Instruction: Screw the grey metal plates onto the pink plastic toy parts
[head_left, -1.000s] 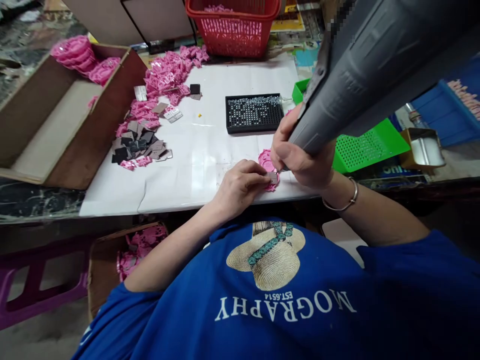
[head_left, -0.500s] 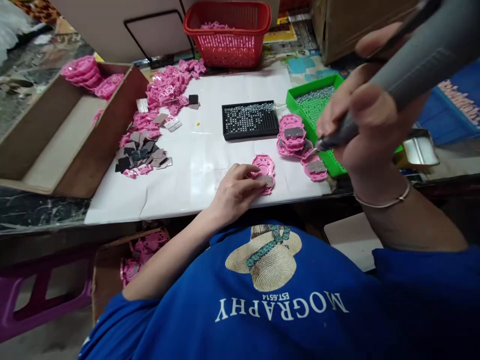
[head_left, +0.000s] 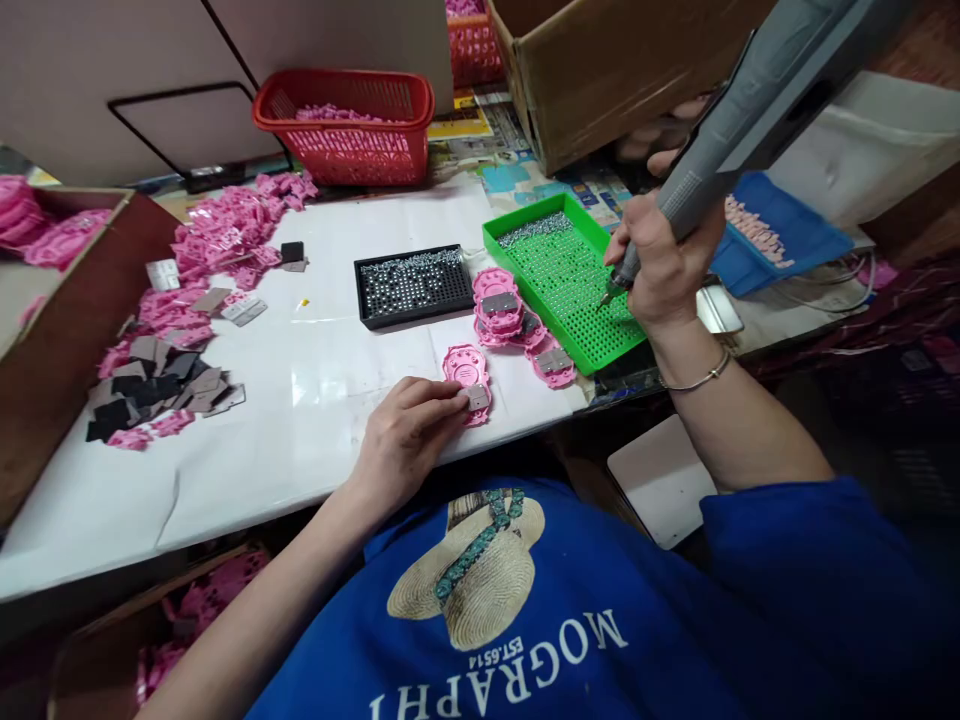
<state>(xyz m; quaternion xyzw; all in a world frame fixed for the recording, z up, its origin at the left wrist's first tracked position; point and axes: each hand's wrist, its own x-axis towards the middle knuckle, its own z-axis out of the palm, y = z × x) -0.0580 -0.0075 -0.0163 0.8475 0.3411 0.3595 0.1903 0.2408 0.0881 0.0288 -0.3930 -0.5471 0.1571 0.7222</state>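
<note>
My left hand [head_left: 409,430] lies at the front of the white sheet, its fingers pressed on a small grey plate [head_left: 478,398] set on a pink plastic part [head_left: 465,368]. In my right hand [head_left: 667,255] is a grey electric screwdriver [head_left: 701,185], held slanting. Its tip points down over the green screw tray [head_left: 517,230], whose grid of holes holds small screws; whether it touches a screw I cannot tell. Between the hands sit stacked pink parts with grey plates [head_left: 499,305] and another such part [head_left: 553,362] against the tray's edge.
A black screw tray [head_left: 412,285] lies mid-table. At left are a heap of pink pieces [head_left: 225,230], dark and grey plates [head_left: 161,385] and a brown box [head_left: 82,330]. A red basket [head_left: 345,150] stands behind; a cardboard box [head_left: 600,80] and blue bin [head_left: 780,250] are right.
The camera view has swung right, so the table appears farther left. My right hand has brought the screwdriver tip over the green tray's holes. My left hand stays on the pink part.
</note>
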